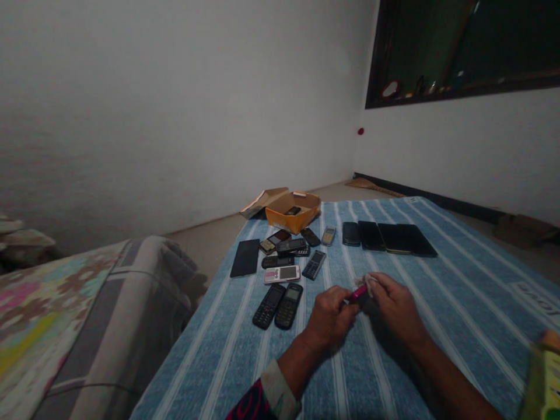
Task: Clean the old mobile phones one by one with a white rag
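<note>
Over the blue striped cloth, my left hand (331, 318) is closed around a slim magenta mobile phone (359, 293), mostly covered by the fingers. My right hand (397, 306) pinches a small whitish cloth (370, 284) against the phone's far end. Left of the hands, two black keypad phones (286, 306) lie side by side. Beyond them are a white-and-pink phone (282, 274), a dark silver keypad phone (314, 265) and a loose cluster of other phones (291, 247). A larger black slab (245, 258) rests at the left edge.
An open orange box (294, 220) with a phone inside stands at the far end. Several dark phones and tablets (411, 239) lie in a row at the far right. A grey-covered seat (144, 291) is on the left, and a yellow-green object (550, 379) is at the lower right.
</note>
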The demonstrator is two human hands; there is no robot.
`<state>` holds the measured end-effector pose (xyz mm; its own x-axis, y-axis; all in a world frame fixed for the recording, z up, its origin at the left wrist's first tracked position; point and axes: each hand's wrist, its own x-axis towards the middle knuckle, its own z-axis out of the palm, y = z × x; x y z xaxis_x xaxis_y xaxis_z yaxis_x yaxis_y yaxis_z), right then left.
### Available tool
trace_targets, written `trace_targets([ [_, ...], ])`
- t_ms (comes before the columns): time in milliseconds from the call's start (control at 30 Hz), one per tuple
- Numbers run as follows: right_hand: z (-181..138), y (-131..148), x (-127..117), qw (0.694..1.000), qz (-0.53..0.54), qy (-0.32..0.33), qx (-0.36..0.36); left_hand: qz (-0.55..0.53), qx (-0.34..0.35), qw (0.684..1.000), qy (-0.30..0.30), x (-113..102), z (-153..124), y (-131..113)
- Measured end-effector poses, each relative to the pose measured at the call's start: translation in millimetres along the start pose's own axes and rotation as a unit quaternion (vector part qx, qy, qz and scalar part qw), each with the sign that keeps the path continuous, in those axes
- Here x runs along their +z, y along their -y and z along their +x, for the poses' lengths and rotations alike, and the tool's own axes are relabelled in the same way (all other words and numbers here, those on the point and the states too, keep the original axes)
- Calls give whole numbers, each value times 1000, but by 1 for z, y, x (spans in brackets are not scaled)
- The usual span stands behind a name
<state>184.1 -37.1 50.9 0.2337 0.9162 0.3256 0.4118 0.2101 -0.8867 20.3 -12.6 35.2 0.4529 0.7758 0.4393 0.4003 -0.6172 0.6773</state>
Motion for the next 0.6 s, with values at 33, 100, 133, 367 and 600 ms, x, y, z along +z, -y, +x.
trace_targets([
  [33,1,-3,-1,1000,11,-15,22,1,3,1000,-3,0,0,0],
  [100,3,-5,-3,996,31,-59,50,5,3,1000,-10,0,-1,0],
  [133,4,-5,-3,994,40,-82,56,6,1,1000,-13,-1,-1,0],
  [367,-6,29,-8,985,75,-158,16,16,10,1000,-10,0,-1,-1],
  [600,-21,25,14,983,8,-52,-176,-14,45,999,-7,2,-2,-1],
])
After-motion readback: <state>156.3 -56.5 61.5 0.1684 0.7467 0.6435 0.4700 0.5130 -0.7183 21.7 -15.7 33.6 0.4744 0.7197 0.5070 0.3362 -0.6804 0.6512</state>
